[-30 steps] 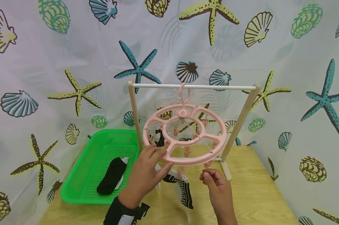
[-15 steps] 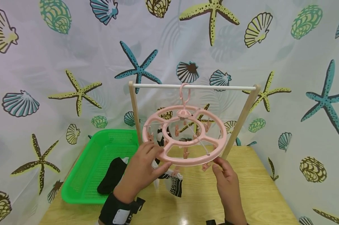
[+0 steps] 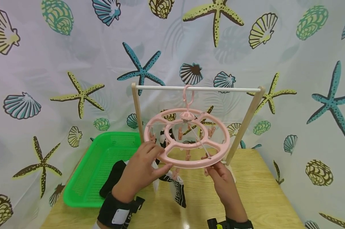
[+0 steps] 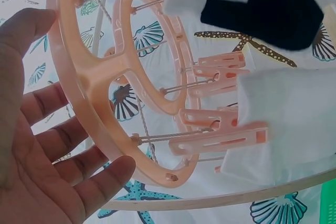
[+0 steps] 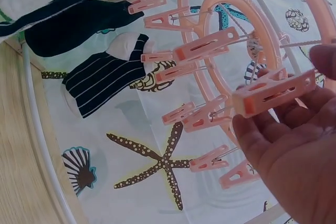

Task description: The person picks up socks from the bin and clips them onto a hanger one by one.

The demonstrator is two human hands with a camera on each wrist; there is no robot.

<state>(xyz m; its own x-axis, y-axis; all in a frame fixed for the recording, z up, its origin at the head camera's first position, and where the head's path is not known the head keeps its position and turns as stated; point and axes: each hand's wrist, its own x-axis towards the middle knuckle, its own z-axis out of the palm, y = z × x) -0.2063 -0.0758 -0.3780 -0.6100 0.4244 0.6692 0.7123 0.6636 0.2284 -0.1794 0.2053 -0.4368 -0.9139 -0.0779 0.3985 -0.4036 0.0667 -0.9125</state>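
Hanger [image 3: 186, 146] touches loosely spread left hand [image 3: 141, 168] and overhangs right hand [image 3: 223, 183], whose curled fingers hold a clothespin [image 5: 269, 96].

The left hand [image 3: 139, 165] angles up and inward, back uppermost, its thumb [image 3: 162, 170] pointing right, parted from the slightly bent, fanned fingers [image 4: 62, 134]. The right hand [image 3: 222, 178] sits a little lower, leaning left, thumb opposing bent fingers in a pinch. Both wrists [image 3: 122, 193] stay well apart.
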